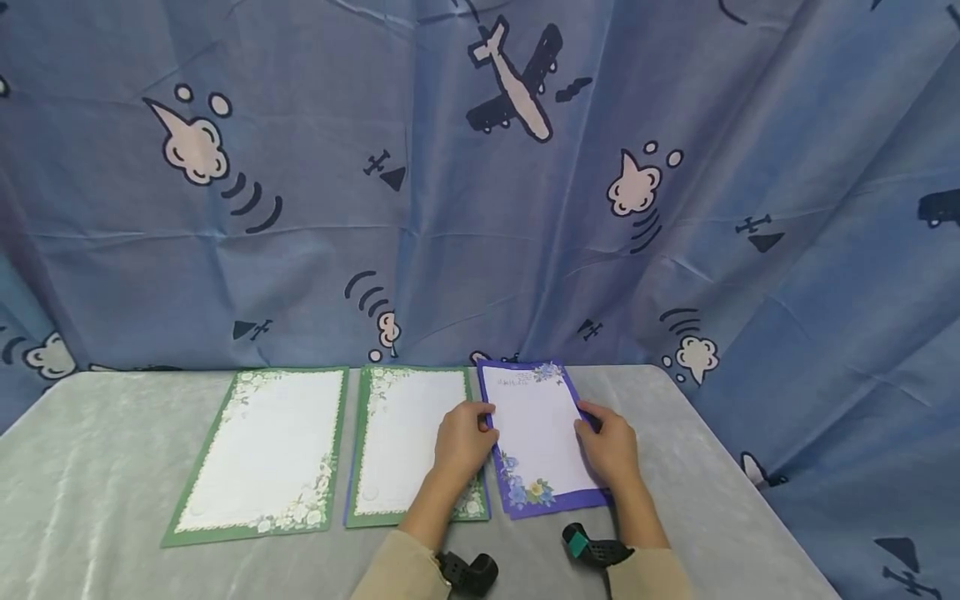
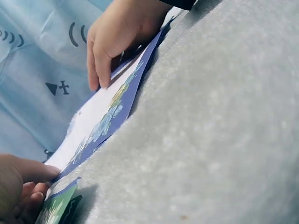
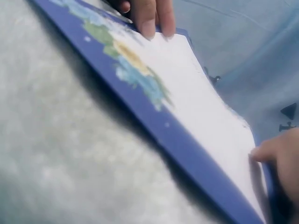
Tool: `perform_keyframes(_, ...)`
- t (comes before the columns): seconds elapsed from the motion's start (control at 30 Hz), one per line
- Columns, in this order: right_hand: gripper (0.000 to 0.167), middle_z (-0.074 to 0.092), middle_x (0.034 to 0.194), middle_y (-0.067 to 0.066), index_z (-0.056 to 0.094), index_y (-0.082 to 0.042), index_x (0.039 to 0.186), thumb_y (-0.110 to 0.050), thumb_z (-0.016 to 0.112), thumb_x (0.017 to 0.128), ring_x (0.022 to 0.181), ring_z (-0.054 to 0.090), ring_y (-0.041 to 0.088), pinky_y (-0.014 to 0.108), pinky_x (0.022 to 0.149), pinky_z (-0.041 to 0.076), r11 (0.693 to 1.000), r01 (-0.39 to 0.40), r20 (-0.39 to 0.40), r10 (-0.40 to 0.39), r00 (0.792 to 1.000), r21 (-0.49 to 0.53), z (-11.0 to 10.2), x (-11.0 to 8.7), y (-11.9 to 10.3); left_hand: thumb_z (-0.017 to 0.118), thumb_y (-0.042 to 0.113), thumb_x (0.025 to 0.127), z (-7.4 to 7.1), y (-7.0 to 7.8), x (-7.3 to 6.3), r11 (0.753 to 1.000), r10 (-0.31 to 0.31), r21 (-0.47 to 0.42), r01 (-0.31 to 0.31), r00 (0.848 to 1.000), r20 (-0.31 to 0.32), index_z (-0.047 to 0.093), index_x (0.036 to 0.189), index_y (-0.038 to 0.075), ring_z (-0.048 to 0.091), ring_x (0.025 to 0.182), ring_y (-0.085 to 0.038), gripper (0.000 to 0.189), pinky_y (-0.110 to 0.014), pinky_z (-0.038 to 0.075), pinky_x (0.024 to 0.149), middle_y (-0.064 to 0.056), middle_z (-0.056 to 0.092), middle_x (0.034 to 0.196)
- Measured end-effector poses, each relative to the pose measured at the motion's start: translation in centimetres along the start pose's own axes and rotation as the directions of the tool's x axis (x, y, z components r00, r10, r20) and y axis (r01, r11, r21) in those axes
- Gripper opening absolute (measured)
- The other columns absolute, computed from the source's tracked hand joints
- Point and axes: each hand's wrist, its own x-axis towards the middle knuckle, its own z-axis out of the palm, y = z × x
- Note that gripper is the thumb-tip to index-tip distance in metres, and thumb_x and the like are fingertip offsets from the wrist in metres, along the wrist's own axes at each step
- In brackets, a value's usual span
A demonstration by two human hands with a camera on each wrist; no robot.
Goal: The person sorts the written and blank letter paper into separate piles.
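Note:
A purple-bordered sheet of decorated writing paper, with blue and yellow flowers at two corners, lies at the right of the row. Faint writing shows near its top. My left hand pinches its left edge, and my right hand holds the right edge between thumb and fingers. In the right wrist view the purple sheet bends slightly along its length. Purple edges stand out unevenly at its bottom, so more than one sheet may lie together. Left of it is a green-bordered sheet, partly covered by my left forearm.
Another green-bordered sheet with white flowers lies farther left. All rest on a table with a pale grey plush cover. Behind the table hangs a blue curtain printed with planes and clouds.

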Motion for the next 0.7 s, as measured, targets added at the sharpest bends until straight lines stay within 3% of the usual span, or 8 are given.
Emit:
perform_keyframes(0.2,0.04,0.059,0.139,0.027,0.064,0.002,0.133,-0.012,0.061,0.096,0.136,0.05,0.047,0.058,0.116,0.036,0.999,0.011,-0.063,-0.014,0.998,-0.04,0.11,-0.03,0.63,0.08,0.002,0.077,0.49,0.12,0.19,1.0,0.027,-0.015,-0.026,1.0,0.012,0.075,0.114,-0.002,0.049,0.063,-0.009,0.038,-0.025,0.044,0.063,0.003,0.057,0.066)
perform_keyframes(0.4,0.038,0.063,0.135,0.027,0.066,0.002,0.129,-0.012,0.062,0.094,0.132,0.054,0.047,0.058,0.114,0.039,0.997,0.035,-0.09,-0.042,0.995,-0.071,0.7,0.09,0.45,0.08,0.001,0.077,0.42,0.05,-0.03,1.0,0.004,0.004,-0.004,1.0,-0.022,0.073,0.116,-0.003,0.048,0.061,-0.011,0.039,-0.026,0.043,0.061,0.002,0.053,0.064)
perform_keyframes(0.57,0.038,0.062,0.135,0.027,0.066,0.002,0.129,-0.012,0.062,0.094,0.132,0.054,0.047,0.058,0.115,0.038,0.997,0.028,-0.095,-0.035,0.995,-0.071,0.59,0.14,0.32,0.078,0.004,0.08,0.63,0.14,-0.14,0.998,0.031,0.062,-0.028,0.998,-0.048,0.074,0.115,-0.001,0.063,0.076,-0.019,0.035,-0.033,0.05,0.068,-0.009,0.071,0.089)
perform_keyframes(0.7,0.037,0.062,0.135,0.027,0.067,0.002,0.129,-0.013,0.062,0.095,0.133,0.053,0.047,0.057,0.115,0.038,0.999,0.026,-0.081,-0.03,0.996,-0.043,0.93,0.17,0.32,0.078,0.005,0.08,0.63,-0.23,-0.2,0.993,0.056,0.111,-0.048,0.996,-0.075,0.073,0.115,-0.001,0.07,0.092,-0.026,0.036,-0.041,0.056,0.081,-0.016,0.074,0.11)
